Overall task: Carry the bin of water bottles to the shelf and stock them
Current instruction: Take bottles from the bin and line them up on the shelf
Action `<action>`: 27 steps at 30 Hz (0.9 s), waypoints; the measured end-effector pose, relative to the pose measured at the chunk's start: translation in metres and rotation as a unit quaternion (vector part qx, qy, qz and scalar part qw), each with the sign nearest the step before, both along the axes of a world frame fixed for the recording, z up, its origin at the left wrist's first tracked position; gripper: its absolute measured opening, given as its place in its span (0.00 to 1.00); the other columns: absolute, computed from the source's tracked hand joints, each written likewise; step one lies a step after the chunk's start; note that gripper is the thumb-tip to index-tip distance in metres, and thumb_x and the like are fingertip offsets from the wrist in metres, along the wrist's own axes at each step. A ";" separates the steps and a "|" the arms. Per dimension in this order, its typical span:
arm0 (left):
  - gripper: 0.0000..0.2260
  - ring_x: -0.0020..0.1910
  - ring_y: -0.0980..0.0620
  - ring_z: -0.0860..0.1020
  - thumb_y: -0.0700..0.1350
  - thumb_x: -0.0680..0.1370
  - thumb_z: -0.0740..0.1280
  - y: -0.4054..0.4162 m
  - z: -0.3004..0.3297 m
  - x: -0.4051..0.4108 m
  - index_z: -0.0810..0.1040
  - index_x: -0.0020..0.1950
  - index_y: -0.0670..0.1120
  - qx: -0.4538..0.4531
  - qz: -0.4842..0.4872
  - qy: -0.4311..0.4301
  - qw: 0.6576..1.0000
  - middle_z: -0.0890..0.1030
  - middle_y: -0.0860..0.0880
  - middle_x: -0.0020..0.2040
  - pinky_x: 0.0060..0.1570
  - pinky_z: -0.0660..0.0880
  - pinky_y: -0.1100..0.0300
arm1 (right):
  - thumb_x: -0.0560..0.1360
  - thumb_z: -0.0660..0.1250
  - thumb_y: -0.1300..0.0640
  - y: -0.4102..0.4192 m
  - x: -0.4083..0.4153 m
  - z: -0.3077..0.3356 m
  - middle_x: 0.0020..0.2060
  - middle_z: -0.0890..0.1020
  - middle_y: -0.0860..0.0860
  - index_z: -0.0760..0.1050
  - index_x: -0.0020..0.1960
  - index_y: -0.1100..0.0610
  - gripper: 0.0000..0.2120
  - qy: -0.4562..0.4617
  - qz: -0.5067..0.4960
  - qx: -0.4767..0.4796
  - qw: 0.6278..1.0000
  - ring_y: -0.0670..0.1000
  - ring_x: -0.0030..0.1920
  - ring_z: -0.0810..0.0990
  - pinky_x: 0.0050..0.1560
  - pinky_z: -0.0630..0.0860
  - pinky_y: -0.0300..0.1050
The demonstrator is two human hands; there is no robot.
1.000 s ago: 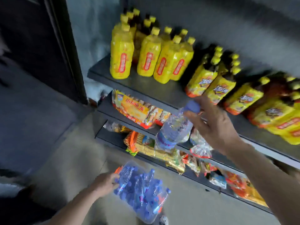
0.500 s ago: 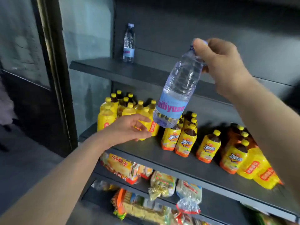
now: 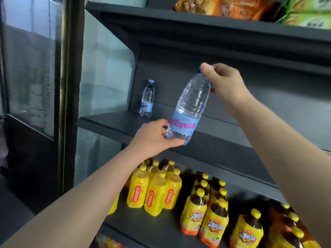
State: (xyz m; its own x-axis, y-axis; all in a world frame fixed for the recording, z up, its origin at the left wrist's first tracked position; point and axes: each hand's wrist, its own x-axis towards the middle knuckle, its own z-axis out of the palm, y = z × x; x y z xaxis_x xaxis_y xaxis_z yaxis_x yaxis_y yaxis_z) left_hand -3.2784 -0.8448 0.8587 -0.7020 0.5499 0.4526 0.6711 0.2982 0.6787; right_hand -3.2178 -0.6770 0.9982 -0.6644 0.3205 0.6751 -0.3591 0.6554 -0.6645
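Observation:
A clear water bottle (image 3: 189, 108) with a blue label hangs tilted in front of the dark middle shelf (image 3: 114, 122). My right hand (image 3: 225, 86) pinches its cap from above. My left hand (image 3: 154, 138) cups its base from the lower left, fingers touching the bottom. A second water bottle (image 3: 147, 98) stands upright at the back left corner of that shelf. The bin of bottles is out of view.
On the shelf below stand yellow juice bottles (image 3: 154, 187) and dark tea bottles with yellow caps (image 3: 206, 208). Snack bags (image 3: 223, 6) fill the top shelf. A glass door with a dark frame (image 3: 68, 86) borders the shelves on the left.
The view and the bottle have risen from the floor bin to the middle shelf. My left hand left the bin, came up and now cups the bottle's base.

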 end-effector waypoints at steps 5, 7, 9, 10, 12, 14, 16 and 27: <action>0.22 0.49 0.59 0.78 0.61 0.68 0.75 0.026 0.005 -0.098 0.77 0.57 0.53 -0.072 0.000 0.018 0.997 0.80 0.58 0.51 0.50 0.75 0.60 | 0.67 0.68 0.37 0.016 -0.092 -0.010 0.36 0.81 0.58 0.78 0.43 0.60 0.25 -0.008 -0.064 0.004 0.998 0.50 0.37 0.75 0.44 0.78 0.55; 0.21 0.49 0.57 0.79 0.61 0.69 0.75 0.036 0.005 -0.139 0.78 0.55 0.51 -0.108 -0.001 0.026 0.994 0.81 0.57 0.50 0.50 0.76 0.59 | 0.68 0.68 0.38 0.027 -0.134 -0.016 0.31 0.74 0.53 0.76 0.39 0.61 0.24 -0.017 -0.086 0.015 0.996 0.50 0.35 0.71 0.40 0.76 0.54; 0.21 0.49 0.56 0.80 0.61 0.69 0.74 0.044 0.007 -0.180 0.80 0.55 0.49 -0.136 0.004 0.027 0.990 0.82 0.56 0.51 0.52 0.77 0.57 | 0.72 0.69 0.41 0.040 -0.174 -0.021 0.31 0.74 0.51 0.76 0.37 0.60 0.21 -0.034 -0.106 0.027 0.993 0.50 0.35 0.71 0.43 0.78 0.57; 0.22 0.51 0.55 0.80 0.61 0.69 0.74 0.048 0.008 -0.203 0.80 0.56 0.49 -0.141 0.011 0.022 0.990 0.83 0.55 0.52 0.53 0.77 0.56 | 0.71 0.68 0.39 0.046 -0.192 -0.023 0.31 0.75 0.52 0.77 0.38 0.60 0.23 -0.041 -0.113 0.026 0.992 0.50 0.35 0.72 0.45 0.78 0.58; 0.24 0.54 0.53 0.80 0.61 0.69 0.74 0.050 0.012 -0.247 0.79 0.59 0.49 -0.129 0.042 0.019 0.991 0.81 0.54 0.56 0.55 0.76 0.56 | 0.67 0.66 0.35 0.056 -0.226 -0.026 0.31 0.77 0.51 0.78 0.41 0.60 0.27 -0.057 -0.122 0.020 0.991 0.50 0.35 0.73 0.44 0.78 0.57; 0.23 0.54 0.50 0.79 0.61 0.68 0.74 0.049 0.016 -0.289 0.79 0.58 0.51 -0.099 0.090 0.041 0.990 0.81 0.52 0.55 0.51 0.75 0.56 | 0.71 0.67 0.38 0.061 -0.254 -0.028 0.31 0.77 0.49 0.79 0.41 0.58 0.22 -0.066 -0.131 0.025 0.989 0.49 0.34 0.73 0.42 0.77 0.53; 0.20 0.53 0.49 0.79 0.58 0.69 0.76 0.047 0.019 -0.323 0.78 0.56 0.50 -0.081 0.119 0.042 0.989 0.81 0.52 0.53 0.48 0.74 0.57 | 0.75 0.68 0.43 0.067 -0.276 -0.029 0.29 0.75 0.47 0.78 0.39 0.55 0.15 -0.070 -0.142 0.034 0.987 0.48 0.32 0.71 0.38 0.72 0.47; 0.25 0.57 0.48 0.80 0.53 0.68 0.77 0.083 0.002 -0.387 0.76 0.62 0.50 -0.105 0.069 -0.014 0.992 0.82 0.50 0.58 0.53 0.75 0.58 | 0.75 0.67 0.43 0.094 -0.341 -0.045 0.38 0.82 0.57 0.79 0.45 0.59 0.18 -0.096 -0.163 0.029 0.981 0.50 0.35 0.74 0.43 0.77 0.53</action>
